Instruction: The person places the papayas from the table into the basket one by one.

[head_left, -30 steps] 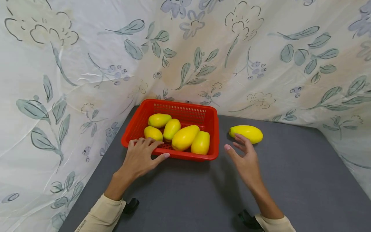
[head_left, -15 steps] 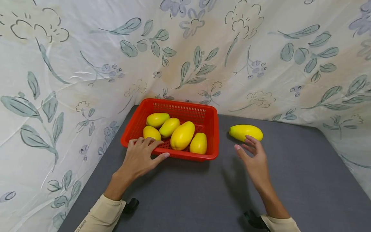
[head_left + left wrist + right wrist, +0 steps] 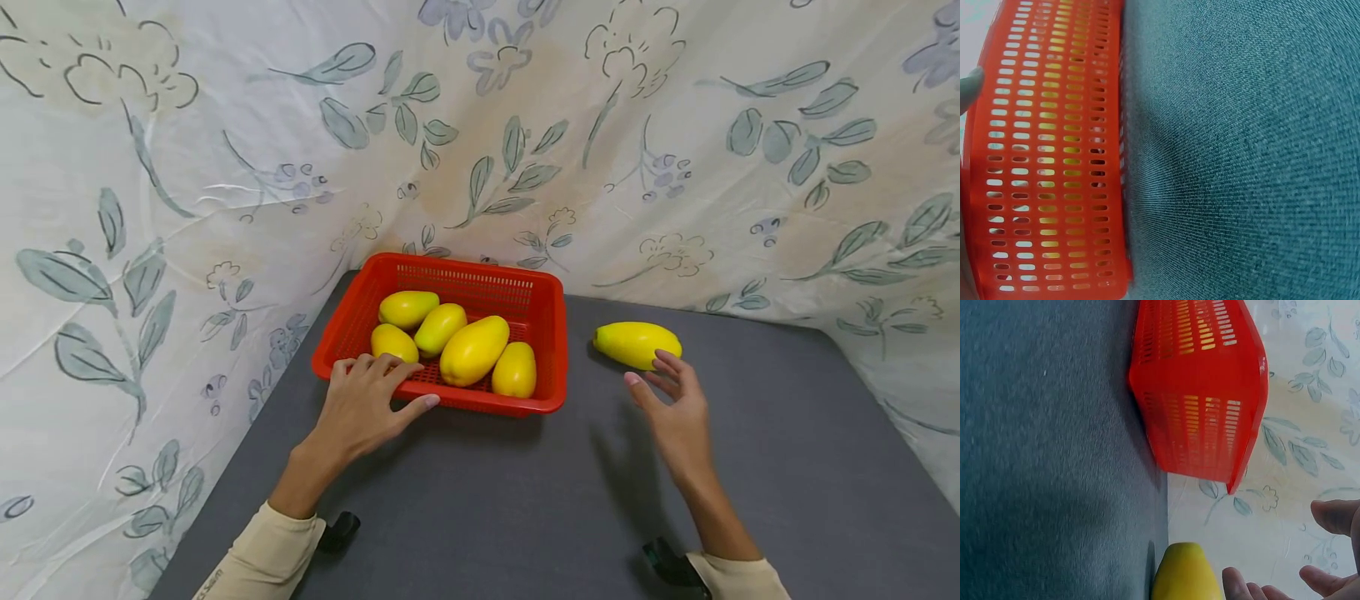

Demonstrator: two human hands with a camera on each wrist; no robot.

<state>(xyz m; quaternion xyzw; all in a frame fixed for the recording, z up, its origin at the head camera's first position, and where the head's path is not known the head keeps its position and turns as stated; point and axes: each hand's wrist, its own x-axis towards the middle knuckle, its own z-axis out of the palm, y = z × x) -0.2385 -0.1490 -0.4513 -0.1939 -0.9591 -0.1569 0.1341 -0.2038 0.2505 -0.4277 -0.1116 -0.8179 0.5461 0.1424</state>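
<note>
A red plastic basket (image 3: 551,350) with slotted walls stands at the back left of the table. Several smooth, elongated yellow fruits (image 3: 474,350), papaya-like in shape, lie inside it. My left hand (image 3: 360,408) holds the basket's near rim, its fingers over the edge and the thumb on the outer side; some fingertips are hidden. One more yellow fruit (image 3: 636,344) lies on the table right of the basket. Just in front of this fruit is my right hand (image 3: 681,421), raised above the table with fingers spread, holding nothing. The right wrist view shows a gap between fingertips and the fruit (image 3: 1185,575).
A dark grey cloth-covered table (image 3: 510,500) extends in front of the basket and to the right. Floral fabric (image 3: 480,150) hangs behind the table and along its left side, close to the basket.
My right hand has moved right, away from the basket, along the loose fruit's near side. Inside the basket the fruits have shifted slightly left. My left hand has stayed on the rim.
</note>
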